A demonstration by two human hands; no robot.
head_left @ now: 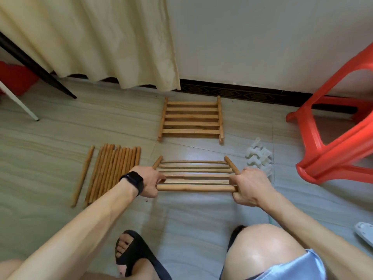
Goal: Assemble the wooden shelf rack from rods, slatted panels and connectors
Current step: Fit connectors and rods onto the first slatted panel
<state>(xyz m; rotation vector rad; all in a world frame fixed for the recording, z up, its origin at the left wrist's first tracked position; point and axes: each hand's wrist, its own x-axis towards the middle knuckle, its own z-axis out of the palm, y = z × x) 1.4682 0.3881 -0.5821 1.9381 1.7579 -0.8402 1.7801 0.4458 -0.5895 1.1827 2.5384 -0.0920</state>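
So both hands are on the nearer slatted panel [194, 174], low over the middle of the floor [60, 128]; can't tell if it's touching the tiles. The left hand [150, 183] has its fingers curled round the panel's left end, and the right hand [249, 186] grips the right end the same way. A second panel [191, 119] lies flat by the floor's wall edge. The rods [113, 170] sit bundled to the left and the white connectors [258, 158] are heaped just right, near a red stool [339, 126].
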